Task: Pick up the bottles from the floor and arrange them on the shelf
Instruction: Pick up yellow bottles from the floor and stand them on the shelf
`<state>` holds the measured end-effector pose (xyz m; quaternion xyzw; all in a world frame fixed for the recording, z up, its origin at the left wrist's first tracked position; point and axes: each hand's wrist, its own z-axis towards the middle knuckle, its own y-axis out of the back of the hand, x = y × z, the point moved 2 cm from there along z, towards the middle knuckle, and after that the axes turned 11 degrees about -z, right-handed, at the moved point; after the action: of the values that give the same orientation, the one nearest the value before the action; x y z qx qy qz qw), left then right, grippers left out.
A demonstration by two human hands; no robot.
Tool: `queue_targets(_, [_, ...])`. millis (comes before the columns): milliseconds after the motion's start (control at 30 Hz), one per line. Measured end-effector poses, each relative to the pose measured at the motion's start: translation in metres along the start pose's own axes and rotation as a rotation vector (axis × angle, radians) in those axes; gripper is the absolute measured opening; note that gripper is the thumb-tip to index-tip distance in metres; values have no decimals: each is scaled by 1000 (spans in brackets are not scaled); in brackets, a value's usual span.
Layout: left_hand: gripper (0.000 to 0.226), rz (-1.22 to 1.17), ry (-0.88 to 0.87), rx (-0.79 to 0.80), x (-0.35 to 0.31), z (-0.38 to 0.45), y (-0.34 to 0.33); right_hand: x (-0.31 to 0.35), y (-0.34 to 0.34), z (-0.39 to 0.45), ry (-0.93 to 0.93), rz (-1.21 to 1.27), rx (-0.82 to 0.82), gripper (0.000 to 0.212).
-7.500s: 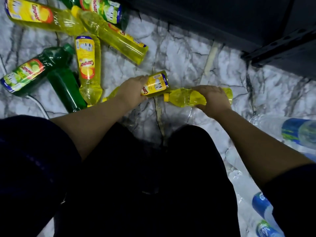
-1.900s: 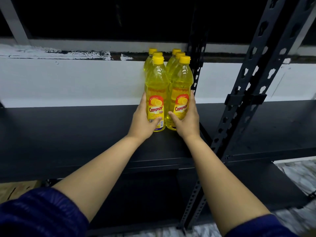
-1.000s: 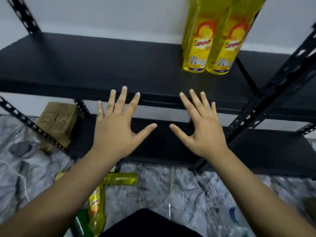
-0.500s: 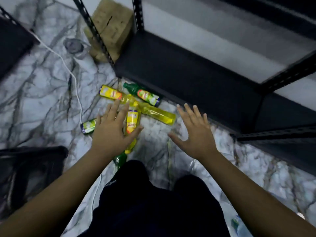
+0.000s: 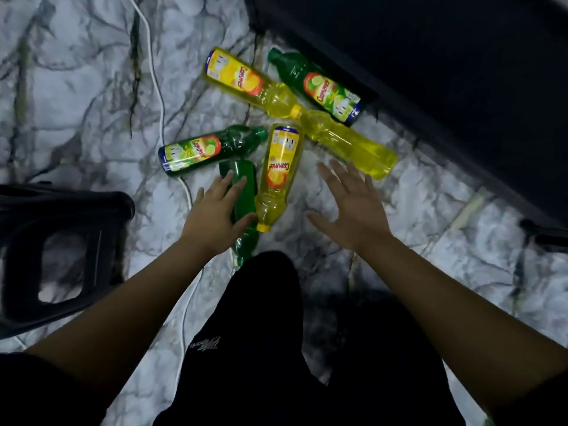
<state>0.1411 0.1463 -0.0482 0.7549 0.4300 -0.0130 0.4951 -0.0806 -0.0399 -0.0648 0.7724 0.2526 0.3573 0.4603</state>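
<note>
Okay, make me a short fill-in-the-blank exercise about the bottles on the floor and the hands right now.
1. Both the left hand and the right hand are open and hold ____.
2. Counting both colours, ____ bottles lie on the marble floor.
3. The yellow bottle lying between the hands points its cap ____ the person.

Missing words: nothing; six; toward

- We look from the head camera steeply down at the marble floor (image 5: 92, 87), fairly near.
- Our only view; both forearms reach in from below.
</note>
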Motion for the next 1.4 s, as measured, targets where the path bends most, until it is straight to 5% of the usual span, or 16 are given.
queue_targets(233, [95, -167, 95, -95, -13, 79, -43, -44, -22, 87, -170, -113, -75, 99])
queue_targets(367, [106, -228, 143, -123, -44, 121, -65, -66, -27, 123, -261, -234, 61, 96])
queue_targets(500, [103, -170, 238, -193, -59, 135, -74, -75, -28, 120, -230, -305, 97, 82])
queue_targets(667, [95, -146, 155, -221, -60, 130, -78, -79, -37, 74, -319, -176, 123, 77])
queue_targets(800, [90, -74, 34, -169, -67, 126, -89, -91, -62, 7, -536, -100, 112, 64])
queue_targets(900, [88, -95, -87, -89, -77, 124, -100, -106, -82, -50, -659, -150, 120, 73])
queue_targets(1067, [92, -60, -317, 133, -104, 123, -114, -131, -105, -124, -654, -7, 47, 86])
queue_targets(1233, [97, 69, -329, 254, -126, 126, -117, -151, -108, -139, -649, 287, 108, 84])
queue_targets(1400, [94, 195, -436, 315, -137, 122, -122, -154, -112, -140, -864, 54, 145, 86])
